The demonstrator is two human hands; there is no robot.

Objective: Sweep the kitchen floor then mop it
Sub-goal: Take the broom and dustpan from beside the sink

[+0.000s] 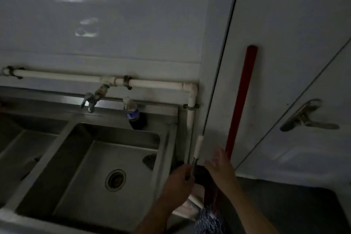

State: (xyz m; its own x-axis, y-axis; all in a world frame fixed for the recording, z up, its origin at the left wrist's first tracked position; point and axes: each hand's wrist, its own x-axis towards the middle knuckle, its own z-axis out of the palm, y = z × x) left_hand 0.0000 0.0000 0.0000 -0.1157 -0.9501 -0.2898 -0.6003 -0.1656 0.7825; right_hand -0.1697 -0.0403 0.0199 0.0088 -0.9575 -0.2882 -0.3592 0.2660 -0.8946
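Dim kitchen, steel sink [91, 157] at left. Red mop handle [241, 100] leans on the white door [284, 43], blue-and-white string head [209, 221] below. My left hand [180, 182] grips a thin white-capped pole [197, 146]; right hand [218, 163] open, fingers spread.

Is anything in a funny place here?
Only the plastic bottle with dark liquid, sitting on the sink ledge right of the tap. Nothing looks spilled or broken, though the picture is dim.

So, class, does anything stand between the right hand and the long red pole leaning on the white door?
Nothing visible does. The open right hand is just beside the long red pole; the thin white-capped rod the left hand grips lies to the left.
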